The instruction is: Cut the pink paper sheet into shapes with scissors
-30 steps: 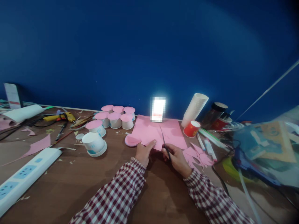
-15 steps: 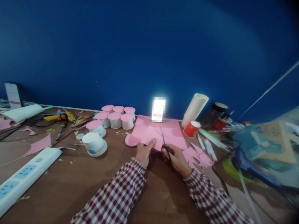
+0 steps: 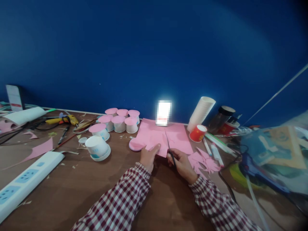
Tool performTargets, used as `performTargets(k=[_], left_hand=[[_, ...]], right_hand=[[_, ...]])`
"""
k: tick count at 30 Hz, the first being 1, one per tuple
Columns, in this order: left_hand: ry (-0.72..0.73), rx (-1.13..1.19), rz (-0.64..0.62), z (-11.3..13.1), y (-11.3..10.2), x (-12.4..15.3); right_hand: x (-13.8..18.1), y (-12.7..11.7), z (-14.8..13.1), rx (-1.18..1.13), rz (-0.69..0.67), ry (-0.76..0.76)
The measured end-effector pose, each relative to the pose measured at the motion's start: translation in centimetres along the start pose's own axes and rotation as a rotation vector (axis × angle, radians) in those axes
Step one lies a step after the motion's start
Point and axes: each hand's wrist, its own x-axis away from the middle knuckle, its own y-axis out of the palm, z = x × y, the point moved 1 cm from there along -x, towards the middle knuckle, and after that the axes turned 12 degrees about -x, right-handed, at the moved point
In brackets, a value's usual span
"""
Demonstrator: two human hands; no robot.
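My left hand [image 3: 149, 156] pinches the near edge of a piece of pink paper [image 3: 161, 150], thumb on top. Dark-handled scissors [image 3: 171, 154] are gripped in my right hand [image 3: 181, 162], their blades pointing away from me at the right side of that piece. Beneath it, against the wall, lies a larger pink sheet [image 3: 183, 134]. Left of my left hand are pink paper rounds [image 3: 135, 145], partly covered. Pink offcuts [image 3: 204, 160] are heaped to the right of my right hand.
Several paper cups with pink tops [image 3: 119, 120] and an upturned white cup [image 3: 97, 146] stand on the left. A power strip [image 3: 29, 179] and a yellow glue gun [image 3: 64, 120] lie farther left. Stacked cups [image 3: 202, 110], a red cup [image 3: 197, 133] and a blue glue gun [image 3: 260, 173] are on the right.
The pink piece in my left hand has shifted or turned slightly, now covering more of the rounds at left. Both hands stay nearly in place.
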Motion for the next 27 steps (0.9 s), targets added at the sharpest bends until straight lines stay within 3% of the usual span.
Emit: performTargets(k=[27], left_hand=[[-0.001,0.02,-0.03,0.0,-0.08,-0.1]], right_hand=[[0.01,-0.23,0.12,0.041,0.0,-0.006]])
